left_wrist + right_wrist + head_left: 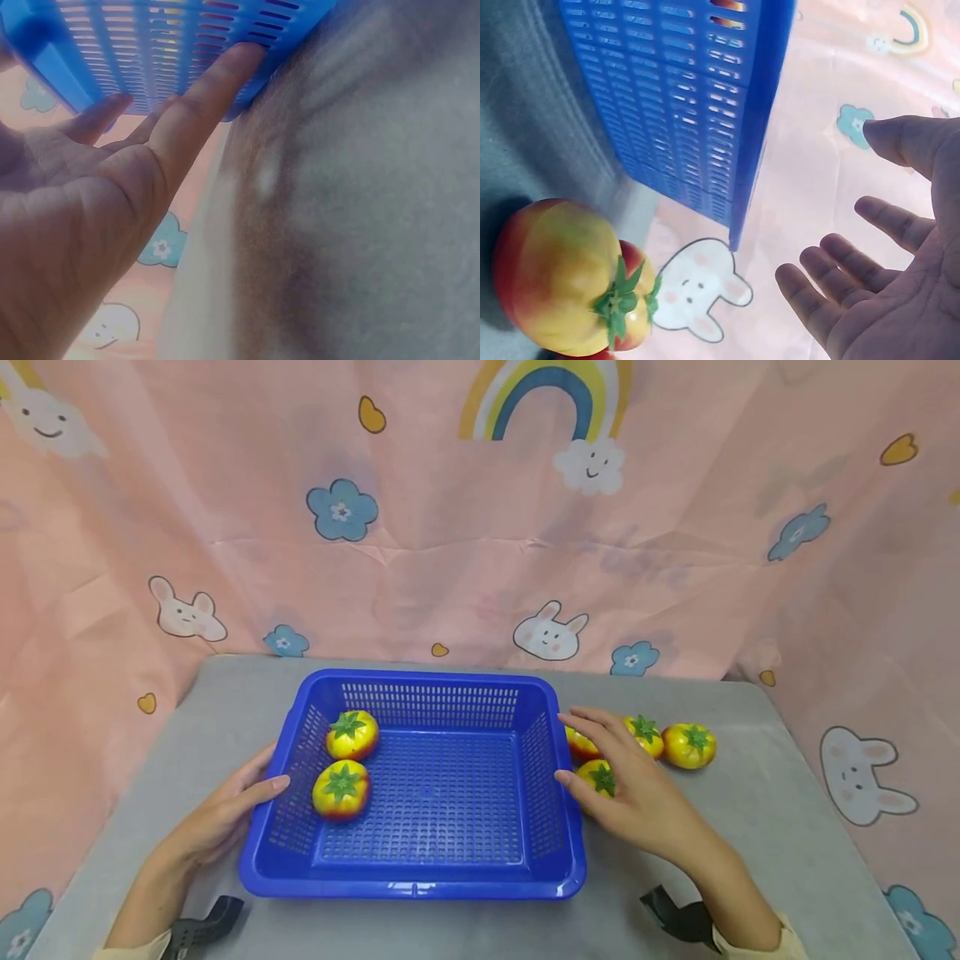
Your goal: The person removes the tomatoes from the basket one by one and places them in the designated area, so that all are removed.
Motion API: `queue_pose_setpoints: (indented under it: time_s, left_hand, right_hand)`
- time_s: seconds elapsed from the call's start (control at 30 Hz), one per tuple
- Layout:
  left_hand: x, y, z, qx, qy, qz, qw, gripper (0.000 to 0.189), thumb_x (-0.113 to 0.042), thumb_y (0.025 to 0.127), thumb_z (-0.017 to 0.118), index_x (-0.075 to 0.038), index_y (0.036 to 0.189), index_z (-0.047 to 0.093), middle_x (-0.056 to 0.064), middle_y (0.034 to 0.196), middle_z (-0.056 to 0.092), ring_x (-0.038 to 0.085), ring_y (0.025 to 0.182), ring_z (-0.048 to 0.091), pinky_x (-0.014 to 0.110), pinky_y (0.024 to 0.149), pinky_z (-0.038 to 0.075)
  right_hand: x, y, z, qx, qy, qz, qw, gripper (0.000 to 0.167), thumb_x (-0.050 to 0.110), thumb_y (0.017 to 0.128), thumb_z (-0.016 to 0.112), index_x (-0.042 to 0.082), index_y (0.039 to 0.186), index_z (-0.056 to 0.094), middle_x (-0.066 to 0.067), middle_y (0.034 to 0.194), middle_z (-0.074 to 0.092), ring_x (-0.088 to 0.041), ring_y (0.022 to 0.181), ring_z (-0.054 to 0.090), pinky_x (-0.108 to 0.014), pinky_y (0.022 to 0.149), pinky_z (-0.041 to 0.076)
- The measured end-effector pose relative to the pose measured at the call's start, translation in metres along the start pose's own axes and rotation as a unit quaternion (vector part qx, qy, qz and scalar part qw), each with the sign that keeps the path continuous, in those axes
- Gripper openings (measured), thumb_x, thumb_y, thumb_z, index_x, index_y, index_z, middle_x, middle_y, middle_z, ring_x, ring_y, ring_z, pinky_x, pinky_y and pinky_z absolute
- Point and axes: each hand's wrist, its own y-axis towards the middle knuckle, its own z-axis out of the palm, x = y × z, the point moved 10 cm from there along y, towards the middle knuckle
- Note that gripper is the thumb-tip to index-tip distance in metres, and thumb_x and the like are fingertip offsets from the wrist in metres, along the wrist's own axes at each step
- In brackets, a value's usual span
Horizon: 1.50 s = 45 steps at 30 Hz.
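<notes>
A blue plastic basket [427,889] with slotted walls sits on the table, with two yellow-and-red artificial tomatoes inside at its left: one behind [352,735], the other in front [342,790]. My left hand [217,814] holds the basket's left side, thumb over the rim and fingers against the outer wall; in the left wrist view the fingers [210,97] lie along the slots. Beside the right rim is my right hand [637,789], fingers spread and holding nothing. The right wrist view shows a gap between it and the basket [667,112].
Several more tomatoes lie right of the basket, one at the far right [690,746] and others partly hidden behind the right hand. A grey cloth covers the table [787,827]. Behind hangs a pink curtain [450,577] with rabbits, flowers and a rainbow.
</notes>
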Motion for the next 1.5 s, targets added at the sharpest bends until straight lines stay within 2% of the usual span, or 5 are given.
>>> queue_pose_setpoints:
  time_s: [0.33,0.53,0.73,1.07,1.5]
  left_hand:
    - [0.0,-0.001,0.001,0.005,-0.011,-0.004,0.9999,0.071,-0.016,0.113,0.038,-0.003,0.169,-0.004,-0.018,0.145,0.054,0.01,0.126,0.067,0.037,0.1,0.062]
    - [0.002,-0.002,0.001,0.009,-0.018,0.001,0.9998,0.071,-0.016,0.113,0.036,-0.001,0.168,-0.006,-0.016,0.143,0.056,0.012,0.125,0.069,0.04,0.098,0.063]
    - [0.0,0.001,0.001,0.003,-0.016,-0.001,0.9999,0.072,-0.017,0.113,0.037,-0.002,0.168,-0.006,-0.015,0.145,0.054,0.011,0.127,0.068,0.04,0.1,0.062]
    - [0.0,-0.002,0.003,0.017,-0.027,-0.011,0.9994,0.073,-0.018,0.114,0.036,-0.004,0.168,-0.011,-0.013,0.145,0.055,0.014,0.127,0.069,0.044,0.101,0.062]
    - [-0.001,-0.002,0.006,0.025,-0.032,-0.005,0.9992,0.073,-0.017,0.113,0.035,-0.005,0.168,-0.012,-0.016,0.147,0.053,0.014,0.129,0.067,0.043,0.102,0.061]
  right_hand:
    - [0.011,0.008,0.0,0.01,0.008,-0.014,0.9998,0.062,0.028,0.101,0.073,0.019,0.157,0.049,-0.012,0.163,0.044,-0.039,0.147,0.048,-0.071,0.11,0.049]
    - [0.023,0.018,0.0,0.017,0.006,-0.043,0.9989,0.063,0.026,0.1,0.074,0.019,0.157,0.05,-0.012,0.163,0.045,-0.038,0.149,0.046,-0.069,0.112,0.048]
    - [0.036,0.031,0.008,0.033,-0.002,-0.067,0.9972,0.065,0.026,0.099,0.076,0.019,0.158,0.049,-0.011,0.164,0.043,-0.037,0.147,0.051,-0.059,0.109,0.056]
    - [0.062,0.043,0.023,0.057,0.008,-0.086,0.9947,0.066,0.03,0.099,0.075,0.025,0.159,0.047,-0.007,0.166,0.041,-0.033,0.151,0.047,-0.059,0.115,0.051]
    - [0.091,0.064,0.054,0.111,0.007,-0.113,0.9874,0.066,0.034,0.101,0.072,0.023,0.16,0.046,-0.007,0.166,0.041,-0.032,0.152,0.047,-0.055,0.119,0.049]
